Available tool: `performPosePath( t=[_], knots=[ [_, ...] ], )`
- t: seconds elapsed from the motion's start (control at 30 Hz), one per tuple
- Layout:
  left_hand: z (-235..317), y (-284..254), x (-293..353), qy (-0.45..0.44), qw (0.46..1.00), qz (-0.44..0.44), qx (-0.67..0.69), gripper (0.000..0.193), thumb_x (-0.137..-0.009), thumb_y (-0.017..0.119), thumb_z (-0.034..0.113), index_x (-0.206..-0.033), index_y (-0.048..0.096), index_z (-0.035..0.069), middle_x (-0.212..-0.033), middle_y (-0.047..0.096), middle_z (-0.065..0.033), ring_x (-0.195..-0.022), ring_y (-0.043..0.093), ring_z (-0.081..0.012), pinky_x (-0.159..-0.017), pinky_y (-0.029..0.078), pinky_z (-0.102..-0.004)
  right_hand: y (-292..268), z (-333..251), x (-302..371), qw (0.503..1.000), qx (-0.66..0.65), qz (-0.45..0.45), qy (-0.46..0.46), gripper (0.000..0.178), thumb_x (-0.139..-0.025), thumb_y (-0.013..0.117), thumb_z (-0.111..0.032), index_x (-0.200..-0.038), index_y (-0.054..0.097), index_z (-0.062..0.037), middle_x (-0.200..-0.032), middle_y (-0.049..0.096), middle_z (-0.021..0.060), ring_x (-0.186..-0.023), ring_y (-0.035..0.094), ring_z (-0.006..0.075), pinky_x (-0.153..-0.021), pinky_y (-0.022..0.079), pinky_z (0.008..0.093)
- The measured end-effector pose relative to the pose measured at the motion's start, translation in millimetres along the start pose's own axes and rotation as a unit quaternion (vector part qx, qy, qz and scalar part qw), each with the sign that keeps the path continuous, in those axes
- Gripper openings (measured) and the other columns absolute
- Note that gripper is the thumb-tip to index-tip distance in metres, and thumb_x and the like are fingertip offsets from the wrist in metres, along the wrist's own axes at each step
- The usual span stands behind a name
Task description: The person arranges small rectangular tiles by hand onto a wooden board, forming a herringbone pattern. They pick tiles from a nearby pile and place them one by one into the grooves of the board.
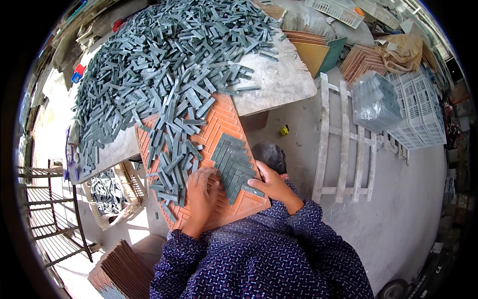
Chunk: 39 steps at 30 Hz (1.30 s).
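An orange grooved board (224, 119) with a herringbone pattern lies tilted before me, its far part on the table. Dark green-grey strip tiles (231, 162) fill some of its grooves on the right. Loose strip tiles (172, 154) are heaped over its left side. My left hand (201, 197) rests above the board's middle, fingers curled beside the laid tiles; what they hold, if anything, is hidden. At the board's right edge, my right hand (276, 185) has thumb and forefinger apart. The thumb lies close to a single strip tile (252, 191) at the lower right of the laid group.
A large pile of strip tiles (164, 60) covers most of the pale table (279, 74). Below left stand a crate of tiles (107, 194), a metal rack (55, 219) and stacked boards (119, 269). A slatted frame (343, 144) and white crates (418, 109) are at right.
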<state>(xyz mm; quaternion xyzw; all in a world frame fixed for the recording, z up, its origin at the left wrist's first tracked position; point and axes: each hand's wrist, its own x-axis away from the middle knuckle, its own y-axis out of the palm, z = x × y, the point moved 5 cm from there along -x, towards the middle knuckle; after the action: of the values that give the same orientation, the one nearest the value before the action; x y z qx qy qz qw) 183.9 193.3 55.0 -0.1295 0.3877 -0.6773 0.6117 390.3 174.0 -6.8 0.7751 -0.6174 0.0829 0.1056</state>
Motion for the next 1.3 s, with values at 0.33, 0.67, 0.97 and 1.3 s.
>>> performPosePath(
  t=[0.33,0.67,0.97,1.3],
  knots=[
    [-25,-31,19,-0.091,0.988,0.053,0.109,0.022,-0.085,0.054,-0.002,-0.106,0.059,-0.003,-0.099,0.06,-0.0116,-0.088,0.06,-0.0184,-0.08,0.047,-0.0281,1,-1,14,0.998,0.01,-0.068,0.006,0.072,-0.085,0.066,-0.004,-0.143,0.024,0.005,-0.141,0.04,0.012,-0.127,0.039,0.0168,-0.105,0.033,0.0307],
    [-11,-38,9,-0.057,0.994,0.056,0.072,0.016,-0.082,0.059,-0.005,-0.097,0.063,-0.002,-0.087,0.065,-0.0139,-0.082,0.064,-0.0281,-0.074,0.05,-0.0327,-4,2,16,0.991,0.096,-0.026,0.084,0.056,-0.089,0.066,-0.015,-0.133,0.038,0.0064,-0.121,0.056,0.0111,-0.104,0.055,0.0124,-0.09,0.045,0.0268],
    [40,26,4,0.14,0.952,-0.236,-0.135,0.076,-0.087,0.053,0.044,-0.146,0.025,0.006,-0.152,0.027,-0.0083,-0.139,0.027,-0.0251,-0.112,0.017,-0.0525,-32,-12,-14,0.966,0.253,0.003,0.052,0.034,-0.089,0.065,-0.021,-0.113,0.057,0.0016,-0.095,0.066,0.0138,-0.085,0.062,0.0147,-0.074,0.049,0.028],
    [15,4,-95,0.125,0.986,0.005,-0.112,0.044,-0.077,0.067,0.01,-0.118,0.055,-0.001,-0.116,0.058,-0.0149,-0.107,0.055,-0.0317,-0.091,0.044,-0.0398,-15,-135,-137,0.81,0.447,0.201,-0.321,0.03,-0.076,0.071,-0.008,-0.103,0.061,-0.003,-0.09,0.064,0.0142,-0.076,0.063,0.0327,-0.067,0.051,0.0369]
  ],
)
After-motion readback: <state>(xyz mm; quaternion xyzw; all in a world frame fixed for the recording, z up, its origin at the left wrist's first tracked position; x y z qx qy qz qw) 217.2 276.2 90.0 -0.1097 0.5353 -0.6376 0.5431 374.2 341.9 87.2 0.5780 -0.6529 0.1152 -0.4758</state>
